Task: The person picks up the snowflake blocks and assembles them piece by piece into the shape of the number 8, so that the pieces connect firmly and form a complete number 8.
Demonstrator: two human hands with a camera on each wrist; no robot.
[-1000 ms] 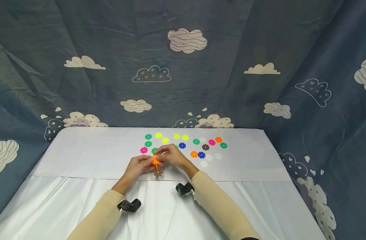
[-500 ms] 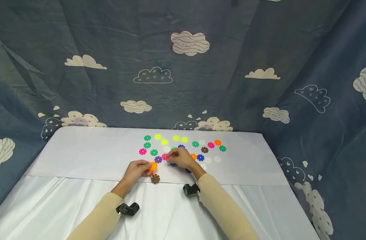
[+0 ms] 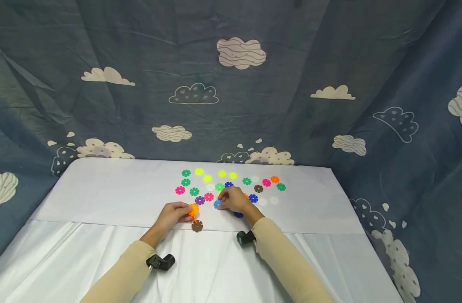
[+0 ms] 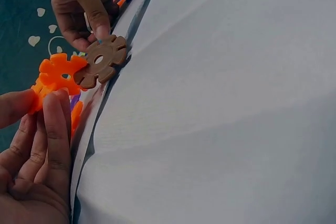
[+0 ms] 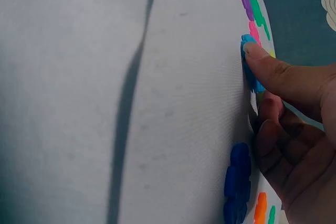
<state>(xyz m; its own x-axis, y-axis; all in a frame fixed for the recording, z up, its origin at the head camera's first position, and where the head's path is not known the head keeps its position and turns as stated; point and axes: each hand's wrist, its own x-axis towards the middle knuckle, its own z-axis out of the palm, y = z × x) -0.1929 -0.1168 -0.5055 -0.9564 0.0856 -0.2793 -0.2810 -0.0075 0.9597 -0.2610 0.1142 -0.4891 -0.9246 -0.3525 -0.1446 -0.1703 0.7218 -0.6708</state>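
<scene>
My left hand [image 3: 173, 213] pinches a joined piece of orange interlocking discs [image 4: 62, 74] between thumb and fingers. A brown notched disc [image 4: 102, 60] is slotted onto its end, and in the head view it hangs over the near edge of the white sheet. To the right, my right hand [image 3: 235, 199] pinches a light blue disc [image 5: 251, 69], with the thumb flat on it and a fingertip partly hidden behind. Left of that disc lie a pink disc [image 3: 208, 197] and a purple disc [image 3: 199, 200].
Loose discs lie spread over the white sheet [image 3: 113, 193]: yellow ones [image 3: 221, 173] at the back, green ones [image 3: 186, 173] at left, a brown disc [image 3: 258, 188] and pale ones [image 3: 274, 200] at right. A dark blue disc [image 5: 237, 182] lies beside my right hand. Behind hangs a cloud-patterned curtain [image 3: 193, 50].
My right hand has left the orange piece and moved right to the light blue disc, which it now pinches. My left hand keeps the orange and brown piece, slightly lower.
</scene>
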